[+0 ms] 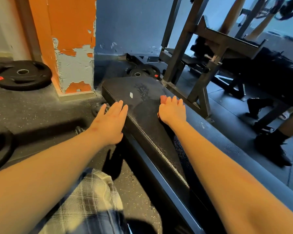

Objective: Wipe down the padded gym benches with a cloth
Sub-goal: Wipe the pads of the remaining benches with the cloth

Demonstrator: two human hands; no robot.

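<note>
Head view: your left grip (111, 122), fingers straight and together, rests on the padded bench's (142, 125) left edge. Your right grip (172, 110) lies on the bench top, fingers bent. Whether it holds a cloth, you cannot tell.

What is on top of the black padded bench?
On the bench: a small white speck, a mottled smear, the left hand at its edge, the right hand resting. Whatever lies under the right palm is covered.
</note>
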